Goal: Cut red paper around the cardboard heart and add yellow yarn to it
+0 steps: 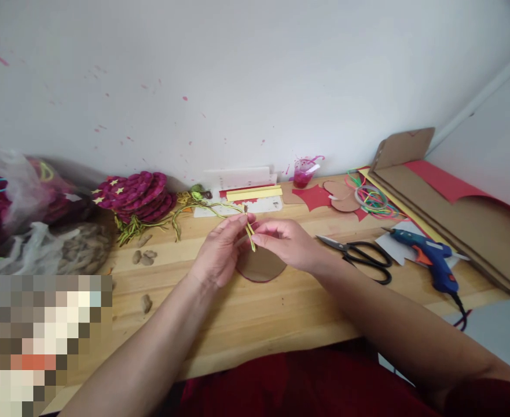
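Observation:
Near the middle of the wooden table, my left hand (222, 249) pinches yellow and dark yarn (250, 229) close to a small brown knot or loop. My right hand (283, 240) closes its fingertips on the same yarn just to the right and lower. Beneath both hands lies a round brown cardboard disc (261, 267) with a dark reddish edge, partly hidden by them. Long green and yellow strands (202, 204) run from near my left hand toward the back left. Black-handled scissors (363, 255) rest right of my right hand.
Stacked magenta discs (139, 197), plastic bags (33, 197) and loose peanuts (146, 303) are on the left. A blue glue gun (432, 255) and cardboard sheets (463, 220) lie right. At the back stand a cup of red paint (304, 174) and coloured cord coils (374, 198).

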The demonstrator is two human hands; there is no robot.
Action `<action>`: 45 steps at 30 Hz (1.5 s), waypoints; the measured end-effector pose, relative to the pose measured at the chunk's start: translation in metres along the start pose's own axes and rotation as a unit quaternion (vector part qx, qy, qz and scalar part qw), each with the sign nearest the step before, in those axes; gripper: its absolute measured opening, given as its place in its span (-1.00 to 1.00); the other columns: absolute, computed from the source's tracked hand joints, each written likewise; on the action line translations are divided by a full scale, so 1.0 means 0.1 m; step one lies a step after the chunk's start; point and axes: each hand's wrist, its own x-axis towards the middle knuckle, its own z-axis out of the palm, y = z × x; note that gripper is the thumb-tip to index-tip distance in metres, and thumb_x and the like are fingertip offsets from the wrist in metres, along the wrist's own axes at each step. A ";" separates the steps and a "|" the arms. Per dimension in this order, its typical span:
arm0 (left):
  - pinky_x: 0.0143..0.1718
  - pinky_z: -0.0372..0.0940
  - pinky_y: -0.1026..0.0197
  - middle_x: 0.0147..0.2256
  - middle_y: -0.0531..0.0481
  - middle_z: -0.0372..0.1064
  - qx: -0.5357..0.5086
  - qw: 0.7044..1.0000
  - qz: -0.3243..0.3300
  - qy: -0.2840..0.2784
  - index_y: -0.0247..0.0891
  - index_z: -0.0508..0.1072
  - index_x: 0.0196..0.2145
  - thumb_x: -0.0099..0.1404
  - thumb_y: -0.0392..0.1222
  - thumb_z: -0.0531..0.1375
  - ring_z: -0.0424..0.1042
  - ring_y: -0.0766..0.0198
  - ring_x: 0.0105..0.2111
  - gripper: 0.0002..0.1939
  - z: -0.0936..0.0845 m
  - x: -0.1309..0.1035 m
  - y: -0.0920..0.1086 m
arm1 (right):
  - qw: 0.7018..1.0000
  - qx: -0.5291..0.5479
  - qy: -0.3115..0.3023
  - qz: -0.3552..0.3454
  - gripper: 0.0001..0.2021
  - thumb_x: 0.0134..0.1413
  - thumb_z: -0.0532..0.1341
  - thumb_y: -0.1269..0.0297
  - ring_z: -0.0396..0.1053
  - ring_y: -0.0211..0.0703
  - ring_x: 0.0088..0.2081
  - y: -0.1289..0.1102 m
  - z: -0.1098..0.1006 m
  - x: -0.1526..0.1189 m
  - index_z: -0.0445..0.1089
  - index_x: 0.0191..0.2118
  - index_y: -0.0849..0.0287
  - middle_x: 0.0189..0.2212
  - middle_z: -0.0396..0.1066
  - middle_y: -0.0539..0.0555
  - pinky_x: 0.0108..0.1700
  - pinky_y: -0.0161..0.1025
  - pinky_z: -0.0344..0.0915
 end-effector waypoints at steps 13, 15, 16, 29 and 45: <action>-0.51 0.30 0.49 -0.28 0.00 0.51 -0.020 0.998 0.059 0.033 -0.34 0.62 -0.30 0.02 -0.20 0.51 0.39 0.50 -0.45 -0.72 -0.05 0.08 0.07 | 0.999 -0.020 0.030 0.012 -0.84 0.10 0.29 0.17 0.38 -0.20 -0.36 -0.05 -0.04 0.00 0.56 -0.33 0.13 -0.39 0.53 0.00 -0.27 -0.22 0.23; -0.48 0.37 0.49 -0.28 0.00 0.50 -0.028 0.997 0.057 0.038 -0.35 0.62 -0.29 0.05 -0.23 0.49 0.41 0.50 -0.46 -0.74 -0.05 0.09 0.08 | 0.999 -0.013 0.026 0.012 -0.84 0.11 0.28 0.18 0.37 -0.20 -0.36 -0.05 -0.04 0.00 0.55 -0.32 0.13 -0.38 0.52 0.00 -0.27 -0.23 0.22; -0.46 0.39 0.49 -0.28 0.00 0.51 -0.031 0.997 0.057 0.041 -0.36 0.62 -0.29 0.06 -0.24 0.48 0.42 0.50 -0.46 -0.75 -0.05 0.09 0.08 | 1.000 -0.010 0.023 0.013 -0.84 0.11 0.28 0.18 0.37 -0.21 -0.36 -0.05 -0.04 0.00 0.54 -0.32 0.14 -0.38 0.52 0.00 -0.26 -0.23 0.21; -0.54 0.40 0.44 -0.37 0.04 0.44 0.000 0.998 0.047 0.039 -0.36 0.61 -0.23 0.11 -0.19 0.46 0.46 0.43 -0.53 -0.72 -0.07 0.08 0.09 | 0.999 0.013 0.012 0.031 -0.84 0.12 0.26 0.17 0.31 -0.22 -0.35 -0.09 -0.06 0.00 0.47 -0.32 0.15 -0.40 0.44 -0.01 -0.24 -0.22 0.21; -0.64 0.32 0.45 -0.37 0.06 0.41 0.003 0.998 0.052 0.032 -0.33 0.60 -0.23 0.09 -0.16 0.47 0.41 0.45 -0.57 -0.70 -0.08 0.09 0.07 | 0.998 0.004 -0.008 0.067 -0.85 0.09 0.26 0.20 0.28 -0.24 -0.37 -0.13 -0.04 -0.01 0.41 -0.33 0.18 -0.41 0.40 -0.02 -0.28 -0.24 0.14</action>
